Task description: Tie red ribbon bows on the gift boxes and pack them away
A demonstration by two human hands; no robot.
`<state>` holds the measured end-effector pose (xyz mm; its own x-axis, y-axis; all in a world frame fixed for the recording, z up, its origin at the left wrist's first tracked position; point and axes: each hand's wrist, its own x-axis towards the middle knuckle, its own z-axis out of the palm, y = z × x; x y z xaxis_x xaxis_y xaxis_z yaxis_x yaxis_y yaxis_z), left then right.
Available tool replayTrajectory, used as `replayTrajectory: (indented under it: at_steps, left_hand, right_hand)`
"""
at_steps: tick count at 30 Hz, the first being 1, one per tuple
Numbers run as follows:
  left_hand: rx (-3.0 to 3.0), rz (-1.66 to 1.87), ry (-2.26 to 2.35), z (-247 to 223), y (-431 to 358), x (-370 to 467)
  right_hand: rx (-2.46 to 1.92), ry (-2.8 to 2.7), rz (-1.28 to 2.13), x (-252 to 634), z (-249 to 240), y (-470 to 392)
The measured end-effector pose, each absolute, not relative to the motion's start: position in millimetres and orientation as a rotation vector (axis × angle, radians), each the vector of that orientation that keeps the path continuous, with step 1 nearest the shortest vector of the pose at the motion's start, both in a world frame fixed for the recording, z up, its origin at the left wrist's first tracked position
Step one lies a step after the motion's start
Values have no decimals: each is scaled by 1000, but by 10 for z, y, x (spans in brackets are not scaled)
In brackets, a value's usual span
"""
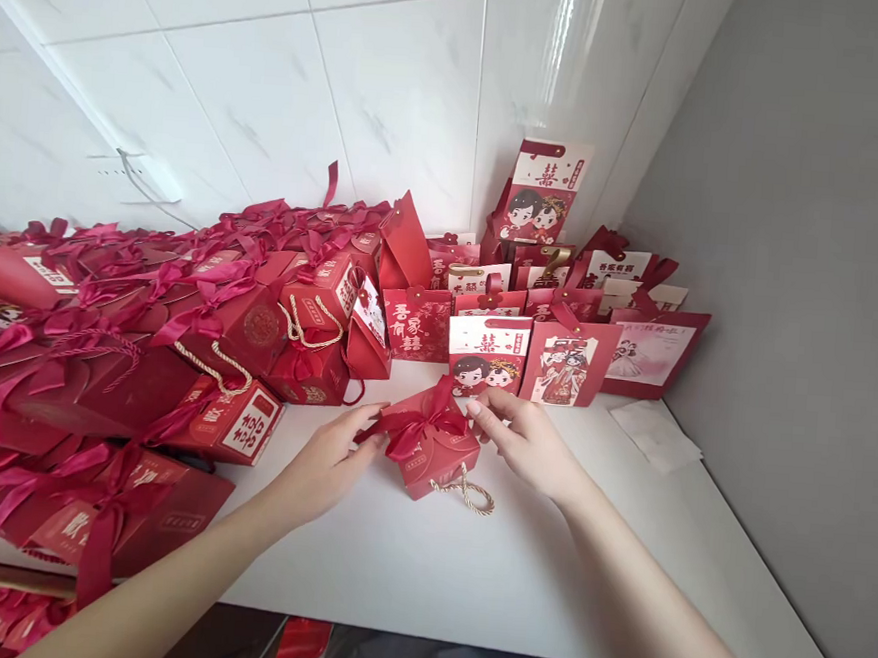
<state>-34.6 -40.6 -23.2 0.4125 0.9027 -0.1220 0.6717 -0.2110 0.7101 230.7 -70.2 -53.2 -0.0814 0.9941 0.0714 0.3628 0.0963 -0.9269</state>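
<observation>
A red gift box (418, 468) rests on the white table in front of me, with a dark red ribbon bow (428, 424) across its top. A twisted gold cord handle (478, 497) hangs from its near side and lies partly on the table. On the box's left, my left hand (335, 462) has its thumb and forefinger closed on a ribbon tail. From the right, my right hand (521, 440) pinches the bow's ribbon at the box's right edge with thumb and forefinger; its other fingers are partly hidden.
Many similar red gift boxes (221, 314) with ribbons are piled on the left. Upright red gift bags (486, 352) stand in rows behind the box. A white tissue (653, 434) lies near the grey wall at right. More red boxes (9, 620) sit below the table edge.
</observation>
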Motion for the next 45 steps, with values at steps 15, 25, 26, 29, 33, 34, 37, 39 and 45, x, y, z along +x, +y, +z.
replayTrajectory:
  at_steps: [15, 25, 26, 29, 33, 34, 37, 39, 45]
  left_hand:
    - [2273, 126, 1241, 568, -113, 156]
    - [1981, 480, 1089, -81, 157, -11]
    - [1932, 490, 1088, -108, 158, -25]
    - [1844, 472, 1084, -200, 142, -54]
    - [1787, 366, 1025, -308, 129, -91]
    - [1787, 372, 1014, -323, 132, -106]
    - [1818, 415, 1046, -336, 165, -175]
    - [1825, 432, 1111, -326, 201, -226]
    - [1830, 524, 1211, -291, 229, -251]
  right_hand:
    - [-1335, -1714, 852, 2226, -530, -747]
    - [-1314, -1632, 700, 2239, -626, -693]
    - [-1330, -1627, 722, 2248, -613, -703]
    - [-1390, -1660, 830, 2270, -564, -734]
    - [-1395, -1742, 893, 2265, -565, -744]
    - [-1385, -1734, 911, 2257, -583, -740]
    - [-1396, -1640, 846, 2230, -653, -718]
    - [-1450, -1608, 681, 2221, -678, -706]
    - [-1541, -1610, 678, 2382, -496, -772]
